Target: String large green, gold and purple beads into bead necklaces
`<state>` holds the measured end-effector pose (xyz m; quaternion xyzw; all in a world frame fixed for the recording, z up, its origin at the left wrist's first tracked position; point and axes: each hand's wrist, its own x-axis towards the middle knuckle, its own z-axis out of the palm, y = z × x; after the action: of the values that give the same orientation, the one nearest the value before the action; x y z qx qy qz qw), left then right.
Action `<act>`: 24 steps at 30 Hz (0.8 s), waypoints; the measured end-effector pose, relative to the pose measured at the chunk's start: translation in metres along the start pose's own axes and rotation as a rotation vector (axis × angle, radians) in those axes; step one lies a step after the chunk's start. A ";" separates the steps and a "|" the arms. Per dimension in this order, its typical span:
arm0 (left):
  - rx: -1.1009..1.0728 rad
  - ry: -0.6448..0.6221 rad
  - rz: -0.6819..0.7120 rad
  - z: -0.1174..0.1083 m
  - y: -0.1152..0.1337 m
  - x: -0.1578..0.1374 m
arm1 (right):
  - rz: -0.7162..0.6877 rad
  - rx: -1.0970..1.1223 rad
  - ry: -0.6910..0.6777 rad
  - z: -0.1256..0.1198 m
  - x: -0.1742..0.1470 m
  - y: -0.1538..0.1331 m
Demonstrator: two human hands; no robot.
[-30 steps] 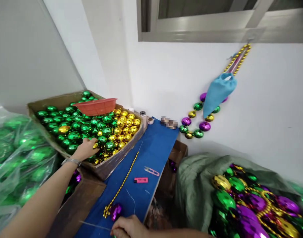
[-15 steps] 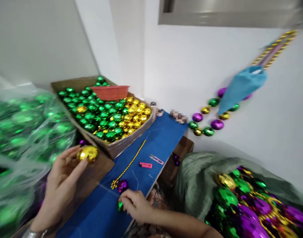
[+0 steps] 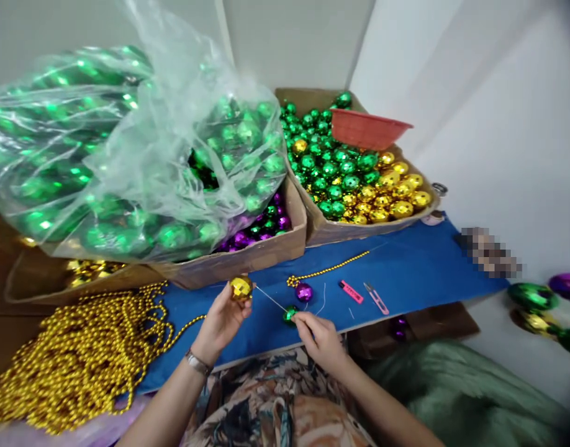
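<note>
My left hand (image 3: 226,318) holds a shiny gold faceted ball (image 3: 241,287) between thumb and fingers, above the blue table (image 3: 275,338). A taut white string (image 3: 271,298) runs from this ball towards my right hand (image 3: 318,335). The fingertips of my right hand are pinched on the string, right beside a green ball (image 3: 289,314). Just beyond them lies a purple ball (image 3: 304,292), close to a short strand of small gold beads (image 3: 331,270). Whether the green ball is also gripped cannot be made out.
A pink cutter (image 3: 351,292) and thread snips (image 3: 376,298) lie to the right. Behind are a cardboard box (image 3: 359,231) of green and gold balls, a red basin (image 3: 369,129) and a big clear bag (image 3: 140,167). Gold bead chains (image 3: 80,360) are heaped at left.
The view has swung left, bringing in the bead chains and bag. My left hand, still with the gold ball, is now nearer my right hand, and the string between them shows taut.
</note>
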<state>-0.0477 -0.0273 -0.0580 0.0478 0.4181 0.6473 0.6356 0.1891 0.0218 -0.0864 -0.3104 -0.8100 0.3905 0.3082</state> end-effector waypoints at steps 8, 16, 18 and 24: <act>-0.171 0.105 -0.008 -0.014 0.000 -0.003 | -0.092 -0.218 -0.135 0.013 -0.006 0.004; -0.168 0.082 0.015 -0.020 -0.002 -0.007 | -0.097 -0.275 -0.168 0.015 -0.007 0.003; -0.179 0.089 0.023 -0.021 -0.003 -0.008 | -0.103 -0.281 -0.172 0.015 -0.007 0.003; -0.176 0.094 0.046 -0.025 -0.004 -0.008 | -0.132 -0.286 -0.150 0.017 -0.008 0.004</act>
<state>-0.0576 -0.0469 -0.0731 -0.0291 0.3878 0.6975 0.6019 0.1822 0.0103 -0.1003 -0.2675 -0.8967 0.2721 0.2246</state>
